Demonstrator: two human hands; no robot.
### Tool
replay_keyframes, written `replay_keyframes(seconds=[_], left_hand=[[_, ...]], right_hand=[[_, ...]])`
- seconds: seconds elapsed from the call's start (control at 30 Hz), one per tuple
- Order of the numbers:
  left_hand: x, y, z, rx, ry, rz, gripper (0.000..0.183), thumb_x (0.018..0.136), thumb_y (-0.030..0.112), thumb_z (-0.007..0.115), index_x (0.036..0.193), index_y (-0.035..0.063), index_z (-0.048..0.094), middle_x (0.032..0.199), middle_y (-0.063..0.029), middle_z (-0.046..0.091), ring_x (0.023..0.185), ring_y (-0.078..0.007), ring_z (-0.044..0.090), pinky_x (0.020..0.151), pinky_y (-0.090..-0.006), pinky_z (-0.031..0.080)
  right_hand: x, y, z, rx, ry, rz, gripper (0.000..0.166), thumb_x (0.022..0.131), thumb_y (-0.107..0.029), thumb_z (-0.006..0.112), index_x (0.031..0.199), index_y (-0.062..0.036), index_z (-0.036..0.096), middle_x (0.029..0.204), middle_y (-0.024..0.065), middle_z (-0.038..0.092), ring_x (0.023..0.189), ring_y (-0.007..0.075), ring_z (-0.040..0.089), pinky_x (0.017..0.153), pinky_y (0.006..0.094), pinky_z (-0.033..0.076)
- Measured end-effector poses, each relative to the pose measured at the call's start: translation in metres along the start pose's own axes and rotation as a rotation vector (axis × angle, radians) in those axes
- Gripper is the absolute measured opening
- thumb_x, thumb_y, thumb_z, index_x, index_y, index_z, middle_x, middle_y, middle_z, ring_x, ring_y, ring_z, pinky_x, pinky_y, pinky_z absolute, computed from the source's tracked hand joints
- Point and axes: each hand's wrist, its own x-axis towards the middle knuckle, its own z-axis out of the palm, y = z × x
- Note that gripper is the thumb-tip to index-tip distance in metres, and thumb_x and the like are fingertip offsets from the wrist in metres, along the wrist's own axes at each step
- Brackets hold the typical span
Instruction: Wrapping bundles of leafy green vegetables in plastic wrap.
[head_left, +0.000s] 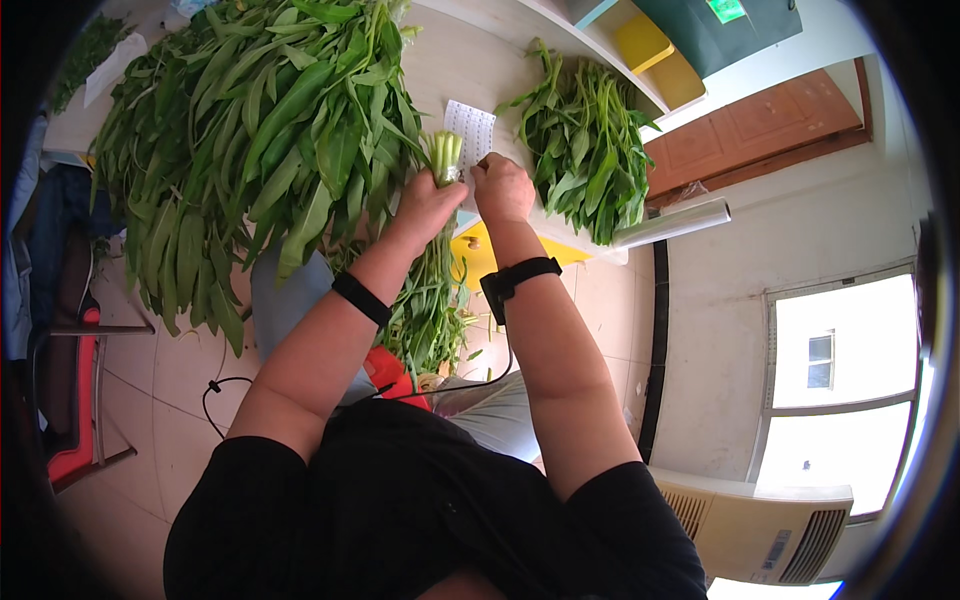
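My left hand (431, 204) grips a bundle of leafy green stems, likely water spinach. Its pale cut ends (447, 150) point up and away from me, with clear film around them. Below that hand the bundle's leaves (427, 307) hang past the table edge. Close beside the cut ends, my right hand (504, 187) has its fingers curled and pinched together. Whether something thin is between those fingertips is hidden. Just beyond both hands a white printed sheet (471, 126) in small rows lies on the table (457, 64), partly covered by the bundle and my right hand.
A large heap of the same greens (277, 127) overhangs the table's left side. A smaller pile (592, 150) lies right, near a roll of clear film (675, 223) at the edge. A yellow drawer (480, 251) is below. A red chair (79, 420) stands left.
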Motion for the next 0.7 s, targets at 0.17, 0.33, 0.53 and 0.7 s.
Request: replay_keyframes(seconds=[0.17, 0.33, 0.53, 0.7], left_hand=[[-0.0007, 0.0008, -0.0011, -0.004, -0.001, 0.013, 0.030, 0.078, 0.022, 0.060, 0.104, 0.0060, 0.058, 0.089, -0.0021, 0.058, 0.078, -0.0124, 0.055, 0.058, -0.0302, 0.049], [-0.0009, 0.0006, -0.0004, 0.001, 0.003, 0.002, 0.031, 0.078, 0.022, 0.060, 0.105, 0.0066, 0.058, 0.090, -0.0018, 0.057, 0.080, -0.0125, 0.055, 0.059, -0.0311, 0.049], [-0.0014, 0.0020, 0.0002, 0.001, -0.003, -0.004, 0.032, 0.078, 0.022, 0.060, 0.106, 0.0065, 0.058, 0.091, -0.0020, 0.058, 0.081, -0.0124, 0.056, 0.059, -0.0308, 0.050], [-0.0001, -0.0012, -0.0004, -0.032, 0.000, 0.031, 0.031, 0.078, 0.022, 0.060, 0.105, 0.0062, 0.058, 0.090, -0.0020, 0.058, 0.080, -0.0123, 0.056, 0.058, -0.0302, 0.050]], right_hand=[[-0.0023, -0.0014, -0.0030, 0.032, -0.030, -0.004, 0.020, 0.079, -0.029, 0.062, 0.085, -0.0095, 0.063, 0.090, 0.0110, 0.065, 0.085, 0.0305, 0.063, 0.073, 0.0410, 0.050], [-0.0013, -0.0015, -0.0014, -0.005, -0.014, -0.022, 0.021, 0.079, -0.029, 0.062, 0.085, -0.0089, 0.063, 0.090, 0.0110, 0.065, 0.084, 0.0307, 0.063, 0.072, 0.0412, 0.050], [0.0001, -0.0001, 0.0027, -0.028, 0.027, -0.027, 0.022, 0.080, -0.030, 0.061, 0.086, -0.0090, 0.063, 0.090, 0.0109, 0.065, 0.084, 0.0311, 0.063, 0.072, 0.0415, 0.050], [0.0001, 0.0014, -0.0009, 0.010, -0.033, 0.032, 0.023, 0.082, -0.031, 0.060, 0.089, -0.0096, 0.064, 0.093, 0.0116, 0.065, 0.087, 0.0308, 0.063, 0.075, 0.0407, 0.050]])
